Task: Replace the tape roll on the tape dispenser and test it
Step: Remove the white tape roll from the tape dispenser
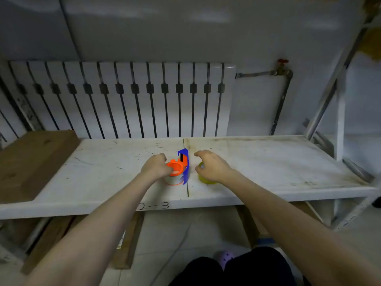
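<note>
A tape dispenser (184,162) with a blue frame and an orange hub stands near the middle of the white table (268,166), and a pale, clear tape roll (173,179) sits on its hub. My left hand (155,167) grips the dispenser from the left, fingers curled against the orange hub. Just right of it lies a yellow tape roll (203,179), mostly hidden under my right hand (212,167). That hand hovers over it with fingers spread; whether it touches the roll I cannot tell.
A brown wooden board (31,162) lies on the table's left end. A white radiator (123,100) stands behind the table, and a metal shelf frame (329,100) rises at the right. The table's front edge bears the marking "2-3".
</note>
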Motion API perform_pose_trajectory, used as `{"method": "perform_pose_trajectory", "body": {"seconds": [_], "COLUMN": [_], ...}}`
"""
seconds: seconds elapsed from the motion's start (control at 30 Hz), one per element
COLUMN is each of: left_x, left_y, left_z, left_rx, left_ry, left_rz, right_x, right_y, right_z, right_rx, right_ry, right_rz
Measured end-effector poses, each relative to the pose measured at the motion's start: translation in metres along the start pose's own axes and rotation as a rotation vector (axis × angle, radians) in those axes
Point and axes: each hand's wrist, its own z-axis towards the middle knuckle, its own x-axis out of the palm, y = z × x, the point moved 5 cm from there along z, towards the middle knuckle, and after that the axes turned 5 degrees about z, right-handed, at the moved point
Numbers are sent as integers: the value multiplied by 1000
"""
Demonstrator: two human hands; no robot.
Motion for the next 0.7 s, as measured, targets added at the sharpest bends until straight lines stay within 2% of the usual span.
{"method": "perform_pose_trajectory", "body": {"seconds": [0.27, 0.37, 0.53, 0.63, 0.7], "left_x": [21, 32, 50, 54, 55], "left_y": [16, 27, 39, 44, 47], "left_z": [12, 29, 48, 49, 49], "left_rx": [-131, -152, -223, -267, -302], "left_ry": [55, 83, 223, 295, 314], "left_rz": [-19, -116, -264, -358, -432], "right_x": [28, 46, 69, 82, 87], "right_y": [-2, 1, 12, 17, 16], "right_z": [13, 28, 57, 67, 74], "right_rx": [-4, -17, -102, -212, -235], "right_ry": [-1, 51, 146, 144, 132], "right_rz": [5, -25, -192, -372, -408]}}
